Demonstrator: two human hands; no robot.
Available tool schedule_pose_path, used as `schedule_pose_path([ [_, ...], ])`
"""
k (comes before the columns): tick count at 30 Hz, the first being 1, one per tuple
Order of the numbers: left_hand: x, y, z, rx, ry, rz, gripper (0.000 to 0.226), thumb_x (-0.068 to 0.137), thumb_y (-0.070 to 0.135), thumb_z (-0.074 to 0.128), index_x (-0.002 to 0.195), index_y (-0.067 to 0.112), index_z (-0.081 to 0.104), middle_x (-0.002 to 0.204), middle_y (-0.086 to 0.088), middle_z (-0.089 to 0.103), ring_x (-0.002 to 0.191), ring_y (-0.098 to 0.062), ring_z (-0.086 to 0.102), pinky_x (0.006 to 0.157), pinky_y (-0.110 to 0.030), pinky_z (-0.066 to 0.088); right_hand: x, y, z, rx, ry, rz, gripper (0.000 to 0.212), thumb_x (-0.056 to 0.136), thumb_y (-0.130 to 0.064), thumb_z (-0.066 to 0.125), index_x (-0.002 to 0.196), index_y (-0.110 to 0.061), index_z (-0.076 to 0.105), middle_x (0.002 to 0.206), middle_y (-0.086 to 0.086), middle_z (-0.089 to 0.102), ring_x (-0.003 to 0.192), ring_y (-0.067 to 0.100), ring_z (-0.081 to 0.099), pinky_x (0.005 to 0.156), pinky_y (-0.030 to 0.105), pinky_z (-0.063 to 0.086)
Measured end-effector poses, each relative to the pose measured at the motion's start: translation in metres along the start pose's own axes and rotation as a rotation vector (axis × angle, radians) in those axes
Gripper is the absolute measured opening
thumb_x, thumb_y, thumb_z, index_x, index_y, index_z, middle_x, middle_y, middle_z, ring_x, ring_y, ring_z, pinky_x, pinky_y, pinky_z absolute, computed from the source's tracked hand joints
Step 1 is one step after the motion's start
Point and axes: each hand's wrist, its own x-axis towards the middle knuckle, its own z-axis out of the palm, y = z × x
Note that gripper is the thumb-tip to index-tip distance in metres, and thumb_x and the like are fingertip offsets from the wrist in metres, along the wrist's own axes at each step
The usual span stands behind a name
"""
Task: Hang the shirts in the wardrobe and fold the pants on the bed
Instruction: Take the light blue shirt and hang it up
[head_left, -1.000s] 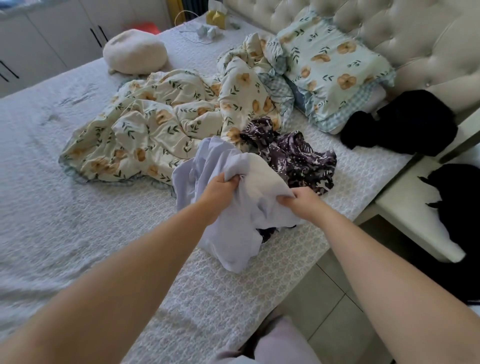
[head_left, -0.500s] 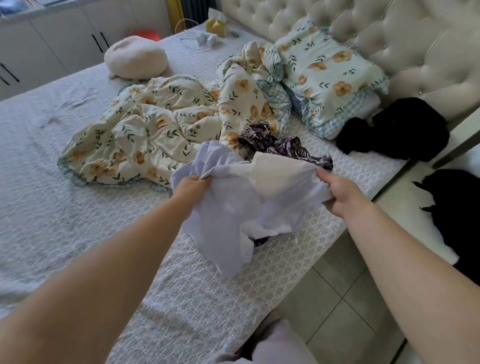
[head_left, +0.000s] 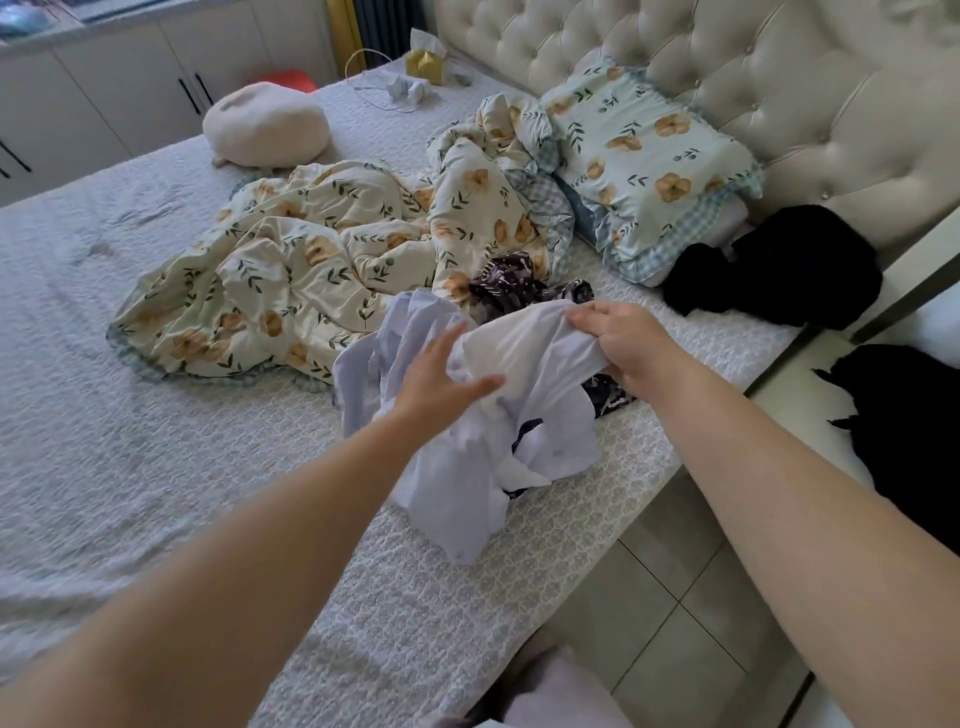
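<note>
Since half a second ago the left hand (head_left: 436, 384) has let go of the pale garment (head_left: 524, 353) and slid in toward its middle; its fingers now lie straight and spread on the cloth, gripping nothing. The right hand (head_left: 623, 345) has drawn inward too, so the cloth that was stretched between the two is bunched again; its fingers and thumb are curled onto the upper edge, pinching a fold and holding it a little above the heap.

The garment (shirt or pants, the crumple does not tell) lies on the bed (head_left: 156, 467) just beside the near edge, one end trailing along that edge toward the foot; a dark patterned garment (head_left: 519, 283) lies under and behind it, showing above the lifted fold and again below the right wrist.

Toward the bed's middle a floral quilt (head_left: 311, 270) lies rumpled, touching the dark garment; a matching pillow (head_left: 649, 166) rests at the head against the tufted headboard (head_left: 779, 78); a black garment (head_left: 779, 265) lies at the near head corner, just beside the pillow. A round cream cushion (head_left: 265, 124) sits by the far edge; a yellow tissue box (head_left: 426, 65) stands at the far head corner. White cabinets (head_left: 104, 98) stand past the far edge; pale floor tiles (head_left: 675, 597) run along the near one.
</note>
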Motion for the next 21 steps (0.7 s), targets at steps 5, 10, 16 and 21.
schedule_pose_path([
  [5, -0.004, -0.002, 0.034, 0.156, -0.229, -0.094, 0.031, 0.088, 0.035, 0.061, 0.115, 0.022, 0.058, 0.108, -0.005, 0.065, 0.100, -0.025, 0.058, 0.081, -0.034, 0.047, 0.003, -0.006, 0.007, 0.164, -0.060, 0.036, 0.017, 0.094, -0.018, 0.054, 0.084, -0.010, 0.063, 0.075, 0.004, 0.065, 0.066, 0.015, 0.061, 0.065, 0.031, 0.052],
  [10, -0.006, -0.014, 0.027, 0.068, -0.266, -0.135, 0.032, 0.097, 0.034, 0.050, 0.073, 0.013, 0.045, 0.061, 0.002, 0.037, 0.056, -0.014, 0.035, 0.050, -0.025, 0.027, 0.023, 0.007, -0.022, 0.022, 0.447, 0.129, 0.019, 0.094, -0.027, 0.053, 0.092, -0.010, 0.062, 0.100, 0.010, 0.060, 0.095, 0.026, 0.057, 0.082, 0.040, 0.049],
  [16, 0.007, 0.013, 0.008, -0.093, -0.196, -0.165, 0.031, 0.097, 0.039, 0.049, 0.078, 0.016, 0.058, 0.061, 0.003, 0.043, 0.054, -0.011, 0.039, 0.049, -0.023, 0.030, 0.008, 0.037, -0.016, -0.812, 0.515, -0.353, 0.031, 0.089, -0.031, 0.058, 0.114, -0.012, 0.056, 0.116, 0.011, 0.054, 0.105, 0.027, 0.052, 0.086, 0.035, 0.041],
  [21, 0.007, 0.027, 0.008, -0.186, -0.252, -0.095, 0.027, 0.097, 0.032, 0.051, 0.076, 0.016, 0.058, 0.053, 0.011, 0.044, 0.044, -0.002, 0.038, 0.043, -0.016, 0.028, 0.001, 0.028, 0.022, -1.273, -0.070, -0.591, 0.056, 0.076, -0.051, 0.069, 0.121, -0.019, 0.058, 0.115, 0.005, 0.062, 0.117, 0.024, 0.050, 0.102, 0.036, 0.030],
])
